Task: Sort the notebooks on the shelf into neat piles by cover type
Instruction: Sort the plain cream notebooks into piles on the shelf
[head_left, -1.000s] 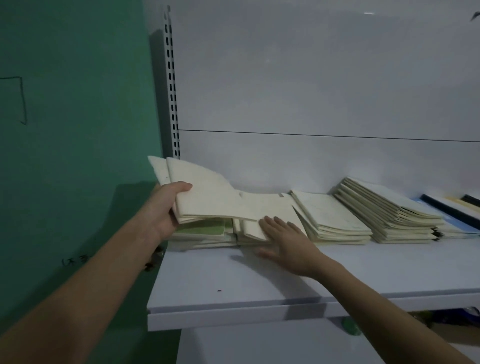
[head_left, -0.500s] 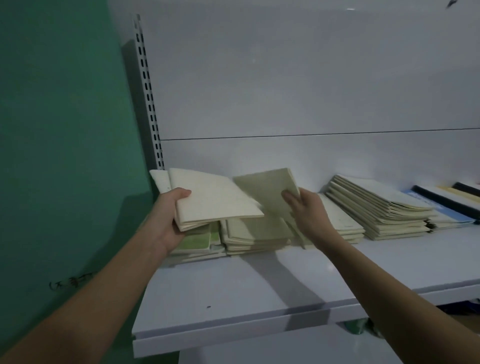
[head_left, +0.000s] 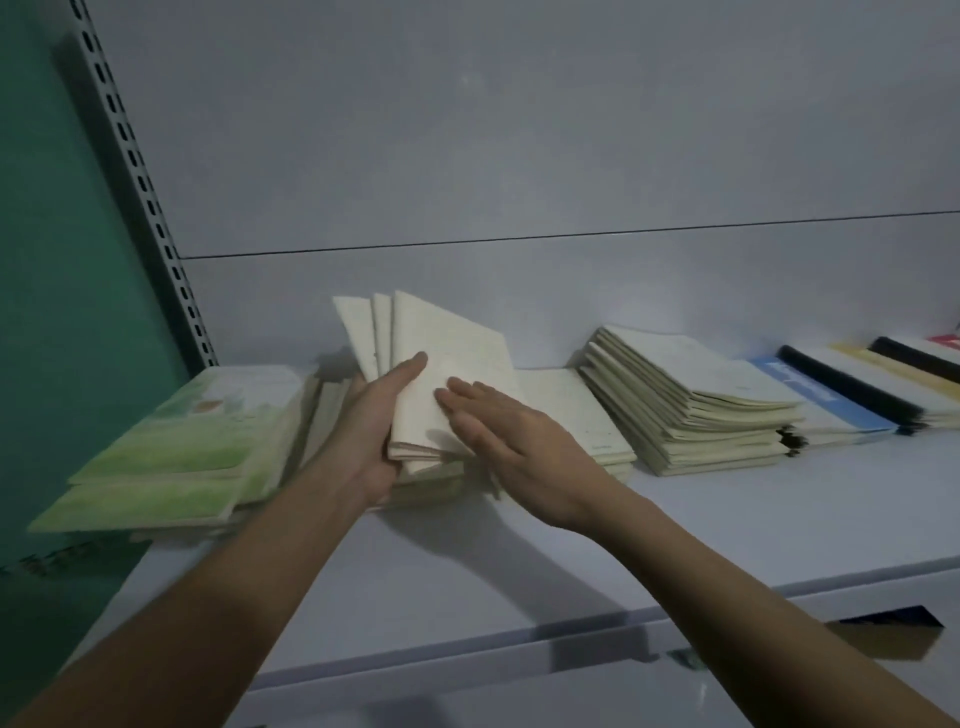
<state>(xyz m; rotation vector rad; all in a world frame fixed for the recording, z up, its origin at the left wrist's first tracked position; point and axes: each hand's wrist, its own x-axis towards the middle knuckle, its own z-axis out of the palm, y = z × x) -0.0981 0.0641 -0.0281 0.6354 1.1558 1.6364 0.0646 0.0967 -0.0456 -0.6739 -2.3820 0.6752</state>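
My left hand (head_left: 376, 431) grips a fanned bundle of cream notebooks (head_left: 447, 353), tilted up above a low cream pile (head_left: 431, 486) on the white shelf (head_left: 727, 519). My right hand (head_left: 498, 436) lies flat with spread fingers against the bundle's front cover. A pile of green-cover notebooks (head_left: 176, 447) lies at the shelf's left end. A low cream pile (head_left: 576, 410) sits just right of my hands, and a taller cream stack (head_left: 691, 400) stands beyond it.
Blue, black and yellow-cover notebooks (head_left: 852, 395) lie at the far right of the shelf. A slotted metal upright (head_left: 150, 208) and a green wall (head_left: 52, 260) bound the left side. The grey back panel rises behind the piles.
My left hand carried the cream bundle to the right, uncovering the green pile. My right hand added its notebook to the bundle and now presses flat on it.
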